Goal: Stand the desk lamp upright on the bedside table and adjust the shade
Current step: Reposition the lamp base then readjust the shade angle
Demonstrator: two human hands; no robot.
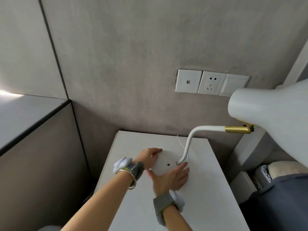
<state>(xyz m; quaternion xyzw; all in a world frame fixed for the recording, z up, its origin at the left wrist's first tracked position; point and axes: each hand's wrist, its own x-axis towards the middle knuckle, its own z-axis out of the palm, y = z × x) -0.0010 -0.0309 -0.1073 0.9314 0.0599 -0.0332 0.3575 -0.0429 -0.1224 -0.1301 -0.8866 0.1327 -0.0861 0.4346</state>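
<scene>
No words, numbers or brand names can be read anywhere. The white wall plates in the upper right of the frame show only plug holes, with no letters.

White desk lamp stands upright on the white bedside table, shade tilted.

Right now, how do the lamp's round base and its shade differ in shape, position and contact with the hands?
The base is a flat disc lying on the bedside table; the shade is a flared cone held in the air off to the right. The left hand and right hand both rest on the base; neither touches the shade. Both are white, joined by the curved neck.
</scene>
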